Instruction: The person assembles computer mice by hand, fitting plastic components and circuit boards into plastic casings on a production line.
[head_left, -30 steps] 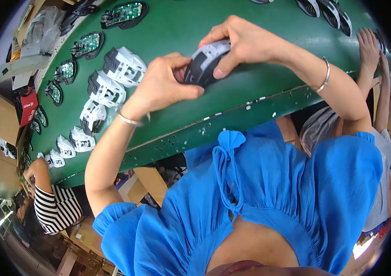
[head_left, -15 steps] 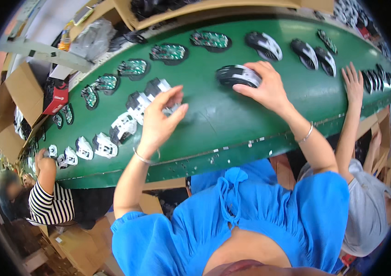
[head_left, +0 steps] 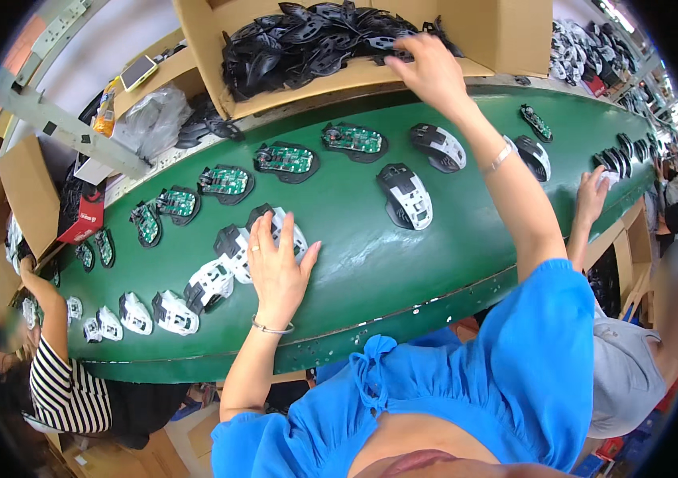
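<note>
Head view, looking down on a long green counter that curves across the frame. The left hand lies flat and open, fingers spread, palm down on a white-and-black mouse body near the counter's near edge; it grips nothing. The right hand is stretched far forward into an open cardboard box behind the counter, fingers curled down among a heap of black plastic shells; whether it has closed on one I cannot tell. A thin bracelet sits on each wrist.

Just beside the left hand, a row of more white-and-black mouse bodies runs leftward along the counter. Further back lies a row of black bases with green circuit boards. Between the two arms rests a partly assembled mouse, white panels on black, with another just behind it near the right forearm.

At far left a person in a striped sleeve reaches onto the counter; at right another person's hand rests on its edge
</note>
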### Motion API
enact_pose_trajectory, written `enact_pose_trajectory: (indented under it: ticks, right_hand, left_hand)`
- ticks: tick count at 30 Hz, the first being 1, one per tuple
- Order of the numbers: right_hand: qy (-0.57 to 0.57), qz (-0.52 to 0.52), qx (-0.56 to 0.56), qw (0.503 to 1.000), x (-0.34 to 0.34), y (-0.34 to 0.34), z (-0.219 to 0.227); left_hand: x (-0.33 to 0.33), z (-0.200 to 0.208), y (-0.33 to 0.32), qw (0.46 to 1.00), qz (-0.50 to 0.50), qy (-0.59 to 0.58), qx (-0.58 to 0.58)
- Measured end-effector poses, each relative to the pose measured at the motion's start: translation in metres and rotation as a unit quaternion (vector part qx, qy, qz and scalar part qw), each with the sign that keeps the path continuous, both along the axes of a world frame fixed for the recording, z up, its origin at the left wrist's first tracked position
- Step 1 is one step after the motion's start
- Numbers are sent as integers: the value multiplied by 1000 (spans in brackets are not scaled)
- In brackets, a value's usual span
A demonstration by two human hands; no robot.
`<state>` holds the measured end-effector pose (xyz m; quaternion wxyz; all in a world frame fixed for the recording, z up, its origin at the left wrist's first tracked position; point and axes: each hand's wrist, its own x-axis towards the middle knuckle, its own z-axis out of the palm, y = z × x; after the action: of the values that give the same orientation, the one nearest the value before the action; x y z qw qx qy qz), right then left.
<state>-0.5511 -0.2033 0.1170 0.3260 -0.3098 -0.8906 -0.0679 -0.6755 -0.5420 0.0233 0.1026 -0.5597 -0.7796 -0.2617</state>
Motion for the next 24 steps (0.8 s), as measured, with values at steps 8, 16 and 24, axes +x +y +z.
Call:
enact_pose_trajectory:
  ticks: [8,16,24]
  right_hand:
    - [-165,-109,-163,967,-17,122,-47]
    - [-30,59,-280,958,-11,78,-29]
    - [40,-11,-232,972,-6,54,-21]
  left_hand:
    - [-17,-4,-17,982,-123,-143,9]
    - [-8,3,-31,999,38,-4,-26]
    - [4,4,-34,994,-56,-28,-87]
